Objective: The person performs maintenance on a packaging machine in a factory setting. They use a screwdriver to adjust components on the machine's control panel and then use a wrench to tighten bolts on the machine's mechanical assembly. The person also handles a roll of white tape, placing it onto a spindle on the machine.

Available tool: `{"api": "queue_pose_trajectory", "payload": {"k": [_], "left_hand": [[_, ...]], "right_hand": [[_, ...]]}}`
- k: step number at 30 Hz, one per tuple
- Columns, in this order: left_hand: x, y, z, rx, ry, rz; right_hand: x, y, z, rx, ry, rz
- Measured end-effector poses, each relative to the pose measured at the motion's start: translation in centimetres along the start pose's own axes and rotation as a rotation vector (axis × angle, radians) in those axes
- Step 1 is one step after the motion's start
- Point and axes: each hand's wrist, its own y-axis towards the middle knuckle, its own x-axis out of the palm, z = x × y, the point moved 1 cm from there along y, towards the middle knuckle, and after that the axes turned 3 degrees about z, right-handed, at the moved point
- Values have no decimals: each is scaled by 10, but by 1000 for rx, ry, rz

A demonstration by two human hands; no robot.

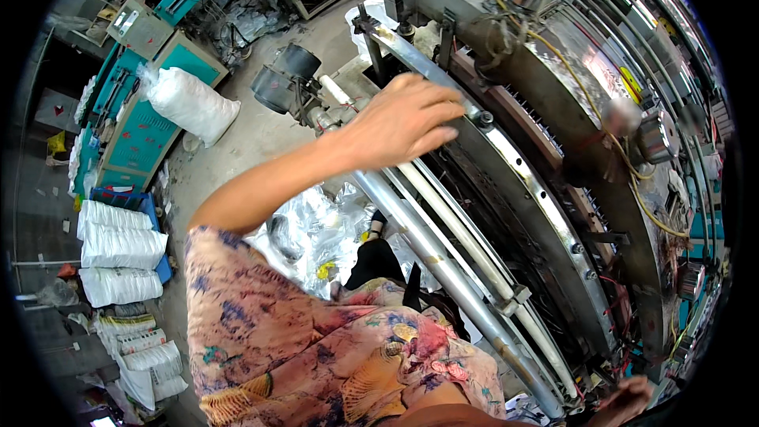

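Observation:
My left hand (pixel 407 119) reaches across my front to the near side of a large machine. Its fingers are loosely bent and spread from the thumb, with nothing visible in them. They hover over or rest against the end of a long metal bar (pixel 506 150); whether they touch it I cannot tell. Below that hand run a shiny metal roller (pixel 427 247) and a pale, thinner roller (pixel 455 225). My right hand (pixel 624 403) is at the lower right edge, beside the machine's near end. It is blurred and partly cut off, so its grip does not show.
Crumpled clear plastic film (pixel 316 229) covers the floor by my feet. A motor (pixel 288 71) juts out beyond my left forearm. Leftward stand a stuffed white sack (pixel 190 103), a teal cabinet (pixel 146 138) and stacked white bundles (pixel 122 245). A yellow hose (pixel 581 79) crosses the machine.

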Motion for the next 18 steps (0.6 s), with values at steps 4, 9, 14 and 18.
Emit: {"api": "queue_pose_trajectory", "payload": {"k": [4, 9, 14, 18], "left_hand": [[-60, -53, -1, -83, -94, 118], [-126, -136, -90, -316, -213, 429], [-182, -186, -156, -542, -348, 483], [-200, -191, -192, -482, -388, 439]], "right_hand": [[60, -5, -21, 125, 185, -306], [201, -15, -117, -35, 177, -541], [366, -8, -200, 14, 187, -687], [471, 22, -221, -400, -188, -650]]}}
